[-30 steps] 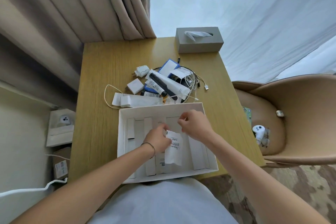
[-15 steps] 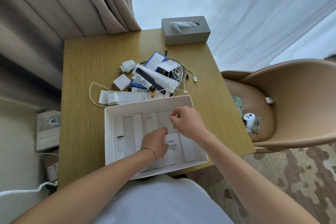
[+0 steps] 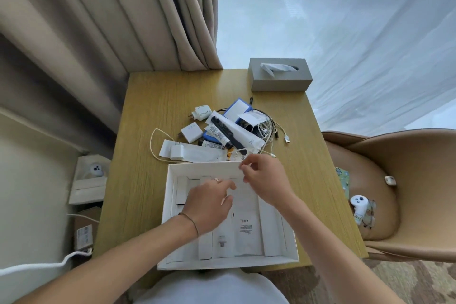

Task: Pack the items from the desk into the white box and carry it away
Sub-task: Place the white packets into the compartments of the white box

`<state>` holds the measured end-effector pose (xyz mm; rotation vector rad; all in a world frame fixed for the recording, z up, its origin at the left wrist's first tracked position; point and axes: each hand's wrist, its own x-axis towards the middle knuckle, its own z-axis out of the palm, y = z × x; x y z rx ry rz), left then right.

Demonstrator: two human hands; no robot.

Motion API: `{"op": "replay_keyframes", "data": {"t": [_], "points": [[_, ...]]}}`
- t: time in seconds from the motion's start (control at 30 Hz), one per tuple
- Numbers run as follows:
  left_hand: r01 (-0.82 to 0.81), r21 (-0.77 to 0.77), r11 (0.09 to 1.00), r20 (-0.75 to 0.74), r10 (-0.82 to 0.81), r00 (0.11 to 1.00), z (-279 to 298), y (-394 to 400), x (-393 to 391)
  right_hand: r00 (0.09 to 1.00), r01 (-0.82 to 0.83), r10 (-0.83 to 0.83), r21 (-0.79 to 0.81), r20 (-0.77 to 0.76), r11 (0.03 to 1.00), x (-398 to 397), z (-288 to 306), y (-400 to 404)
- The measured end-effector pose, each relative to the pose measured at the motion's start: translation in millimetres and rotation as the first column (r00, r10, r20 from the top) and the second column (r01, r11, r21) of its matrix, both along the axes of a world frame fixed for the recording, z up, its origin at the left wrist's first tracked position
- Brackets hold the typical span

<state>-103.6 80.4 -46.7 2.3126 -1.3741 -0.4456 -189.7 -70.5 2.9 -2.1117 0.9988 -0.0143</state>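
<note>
The white box lies open on the near edge of the wooden desk, with white dividers and flat white packs inside. A white printed packet lies flat in its middle. My left hand rests on the contents with fingers stretched toward the packet. My right hand hovers at the box's far right corner, its fingertips curled together at the packet's far end. Behind the box sits a pile of items: white chargers, a black comb, tubes, tangled cables and a blue-edged card.
A grey tissue box stands at the desk's far edge. A tan chair to the right holds a white controller. Curtains hang behind. Cardboard boxes and a white cable lie on the floor at left.
The printed packet went from hanging in my right hand to lying flat in the box. My left hand slid forward over it, and my right hand moved toward the far wall.
</note>
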Motion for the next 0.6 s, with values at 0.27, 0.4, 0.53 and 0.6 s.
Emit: {"op": "replay_keyframes", "data": {"t": [0.27, 0.4, 0.53, 0.6], "points": [[-0.262, -0.156, 0.952, -0.057, 0.256, 0.965, 43, 1, 102, 0.985, -0.172, 0.171, -0.052, -0.019, 0.984, 90, -2, -6], [-0.344, -0.060, 0.937, -0.116, 0.336, 0.935, 35, 5, 134, 0.946, -0.305, 0.287, -0.112, -0.153, 0.946, 137, -20, -8], [-0.387, 0.030, 0.921, -0.157, 0.387, 0.908, 21, 15, 154, 0.883, -0.433, 0.389, -0.136, -0.262, 0.891, 174, -47, -5], [-0.406, 0.060, 0.912, -0.177, 0.410, 0.895, 15, 20, 160, 0.841, -0.497, 0.440, -0.125, -0.315, 0.859, 188, -62, -1]]}}
